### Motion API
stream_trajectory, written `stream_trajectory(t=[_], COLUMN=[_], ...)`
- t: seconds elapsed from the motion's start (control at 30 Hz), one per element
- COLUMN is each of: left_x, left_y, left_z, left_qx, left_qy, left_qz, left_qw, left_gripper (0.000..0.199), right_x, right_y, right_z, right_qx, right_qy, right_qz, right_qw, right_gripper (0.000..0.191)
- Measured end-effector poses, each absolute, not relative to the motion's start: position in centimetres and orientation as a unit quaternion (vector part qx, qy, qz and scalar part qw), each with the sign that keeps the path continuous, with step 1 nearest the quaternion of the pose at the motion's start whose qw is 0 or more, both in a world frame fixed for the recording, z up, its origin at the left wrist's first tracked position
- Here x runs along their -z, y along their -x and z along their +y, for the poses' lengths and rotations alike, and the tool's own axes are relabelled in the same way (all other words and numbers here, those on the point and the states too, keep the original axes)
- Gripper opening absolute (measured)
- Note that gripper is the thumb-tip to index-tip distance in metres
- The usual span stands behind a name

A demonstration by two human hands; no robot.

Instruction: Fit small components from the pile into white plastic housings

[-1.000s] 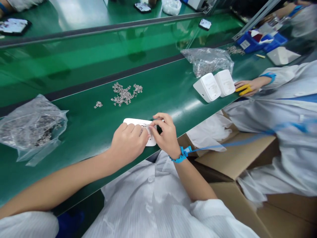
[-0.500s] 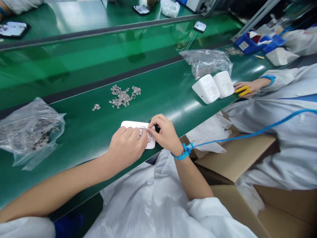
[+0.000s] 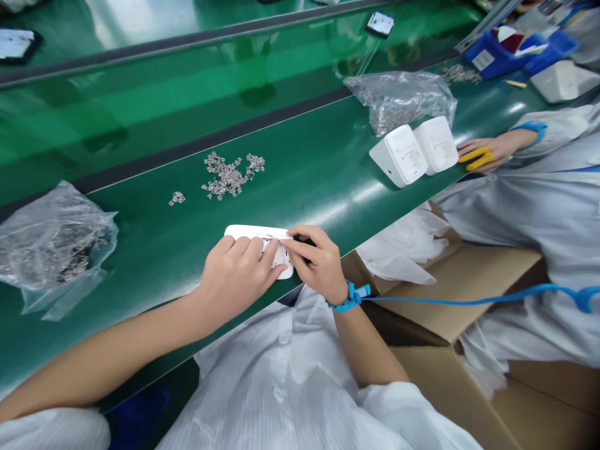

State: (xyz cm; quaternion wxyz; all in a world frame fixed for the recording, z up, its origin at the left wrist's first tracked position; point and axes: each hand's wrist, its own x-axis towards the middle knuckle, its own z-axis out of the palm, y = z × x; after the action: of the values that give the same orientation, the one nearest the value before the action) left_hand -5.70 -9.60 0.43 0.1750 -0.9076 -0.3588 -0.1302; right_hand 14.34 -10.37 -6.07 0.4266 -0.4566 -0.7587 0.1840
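A white plastic housing (image 3: 234,230) lies on the green bench (image 3: 309,187) near its front edge. My left hand (image 3: 239,269) rests over its left part, fingers bent and thumb stretched toward the right; the fingers hide much of the housing. From the right, my right hand (image 3: 319,259) reaches over the housing's right edge, its fingertips close together at the recessed area. Whatever small part the fingertips pinch, if any, is too small to make out. A blue band (image 3: 347,297) circles my right wrist. Small clear pieces (image 3: 228,177) lie in a loose pile beyond the housing.
A plastic bag of small parts (image 3: 56,244) lies left, another bag (image 3: 403,100) at the back right. Two white housings (image 3: 405,156) stand beside a co-worker's hand (image 3: 487,153) with yellow finger covers. Blue bins (image 3: 497,56) sit farther right. Below is an open cardboard box (image 3: 469,287).
My left thumb has spread away from its fingers, and my right fingers have straightened over the housing. The view has shifted slightly; the blue cord now hangs lower.
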Motion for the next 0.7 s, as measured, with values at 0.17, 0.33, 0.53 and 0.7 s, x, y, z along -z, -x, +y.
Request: stream_trajectory(t=[0.17,0.33,0.53,0.7], left_x=[-0.4,-0.2,0.2,0.2], left_y=[5.7,5.9,5.9,5.8], left_z=[-9.6,-9.6,-9.6,-9.4], left_qx=[0.117,0.115,0.115,0.122], left_qy=[0.909,0.910,0.908,0.909], left_qz=[-0.352,-0.350,-0.349,-0.347], left_qw=[0.189,0.189,0.201,0.196], left_gripper=[0.037,0.038,0.040,0.040], right_x=[5.9,5.2,4.0,4.2], right_y=[-14.6,-14.7,-14.1,-14.0], right_z=[-10.1,-10.3,-10.1,-9.7], right_qx=[-0.181,-0.133,-0.105,-0.103], right_qy=[0.446,0.431,0.433,0.428], right_qz=[-0.771,-0.815,-0.846,-0.848], right_qw=[0.417,0.364,0.294,0.296], right_gripper=[0.027,0.029,0.030,0.028])
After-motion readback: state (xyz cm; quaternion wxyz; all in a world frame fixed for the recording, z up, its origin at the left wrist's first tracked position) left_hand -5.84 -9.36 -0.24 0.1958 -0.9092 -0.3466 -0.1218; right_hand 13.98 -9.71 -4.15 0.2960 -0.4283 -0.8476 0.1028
